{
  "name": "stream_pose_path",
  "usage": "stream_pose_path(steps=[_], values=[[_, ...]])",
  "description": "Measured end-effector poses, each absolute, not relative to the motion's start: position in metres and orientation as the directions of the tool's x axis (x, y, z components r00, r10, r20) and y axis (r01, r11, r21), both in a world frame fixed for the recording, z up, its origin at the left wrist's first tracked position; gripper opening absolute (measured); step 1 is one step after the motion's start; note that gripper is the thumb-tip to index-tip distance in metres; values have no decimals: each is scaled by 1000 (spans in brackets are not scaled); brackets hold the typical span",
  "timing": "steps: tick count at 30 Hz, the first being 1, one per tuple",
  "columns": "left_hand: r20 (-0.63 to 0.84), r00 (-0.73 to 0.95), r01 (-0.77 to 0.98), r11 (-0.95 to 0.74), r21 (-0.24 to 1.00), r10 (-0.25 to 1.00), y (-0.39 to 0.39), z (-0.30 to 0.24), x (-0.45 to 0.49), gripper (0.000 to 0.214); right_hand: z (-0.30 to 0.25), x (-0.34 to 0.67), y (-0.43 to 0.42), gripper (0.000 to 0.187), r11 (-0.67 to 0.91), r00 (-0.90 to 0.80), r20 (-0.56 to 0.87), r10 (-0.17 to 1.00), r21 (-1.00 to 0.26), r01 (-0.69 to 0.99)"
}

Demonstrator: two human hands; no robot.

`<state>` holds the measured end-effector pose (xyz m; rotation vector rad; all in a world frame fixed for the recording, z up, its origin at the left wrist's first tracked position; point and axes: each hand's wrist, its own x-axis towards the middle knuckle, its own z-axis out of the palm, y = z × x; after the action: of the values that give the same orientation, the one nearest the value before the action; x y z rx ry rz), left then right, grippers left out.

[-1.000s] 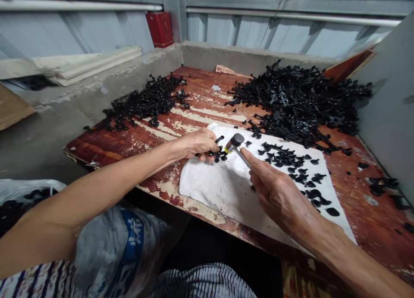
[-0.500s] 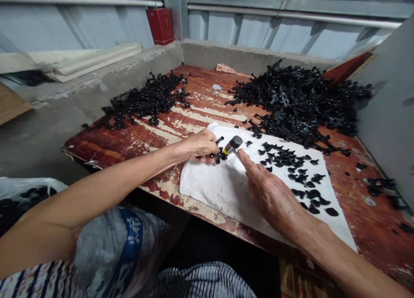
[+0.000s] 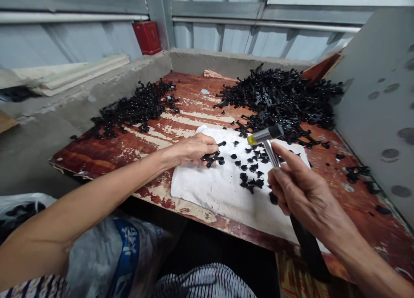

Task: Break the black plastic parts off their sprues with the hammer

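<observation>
The small hammer (image 3: 265, 135) is raised just right of the frame's centre, its yellow-tipped head tilted over the white cloth (image 3: 210, 190) and clear of it. The right hand (image 3: 304, 194), at centre right, is wrapped around the handle with the forefinger laid up along the metal shaft, and the black grip end sticks out below the palm towards the lower right. The left hand (image 3: 190, 150), just left of centre, lies on the near left part of the cloth, its fingers curled down and pressing on a small black plastic cluster (image 3: 211, 158), which pokes out at the fingertips. Loose black bits (image 3: 250, 168) are scattered on the cloth between the two hands. The cloth lies on a worn red-brown board (image 3: 129, 147). A large heap of black parts (image 3: 284, 95) fills the upper right of the board, and a smaller heap (image 3: 132, 108) lies at its upper left. A crumpled plastic bag (image 3: 106, 255) sits at the lower left.
</observation>
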<state>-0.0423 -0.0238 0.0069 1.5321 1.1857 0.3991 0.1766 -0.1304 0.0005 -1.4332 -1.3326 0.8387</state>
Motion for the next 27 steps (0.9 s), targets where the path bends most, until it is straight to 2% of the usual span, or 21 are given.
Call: stream_pose_path(steps=[3, 5, 10, 15, 27], values=[[-289, 577, 477, -28, 879, 764, -29, 7, -31, 26, -8, 187, -144, 57, -9, 117, 29, 993, -948, 318], [-284, 641, 478, -82, 874, 713, -30, 6, -24, 27, -12, 190, -154, 57, -34, 149, 11, 989, -954, 296], [-271, 663, 521, -170, 836, 698, -27, 1, -17, 26, -15, 192, -171, 60, -117, 199, -72, 977, -968, 220], [-282, 662, 525, -161, 836, 695, -25, -4, -14, 26, -22, 197, -175, 58, -154, 186, -117, 976, -968, 198], [-308, 642, 519, -103, 848, 702, -25, -5, -14, 23, -30, 202, -174, 53, -125, 159, -85, 984, -958, 258]])
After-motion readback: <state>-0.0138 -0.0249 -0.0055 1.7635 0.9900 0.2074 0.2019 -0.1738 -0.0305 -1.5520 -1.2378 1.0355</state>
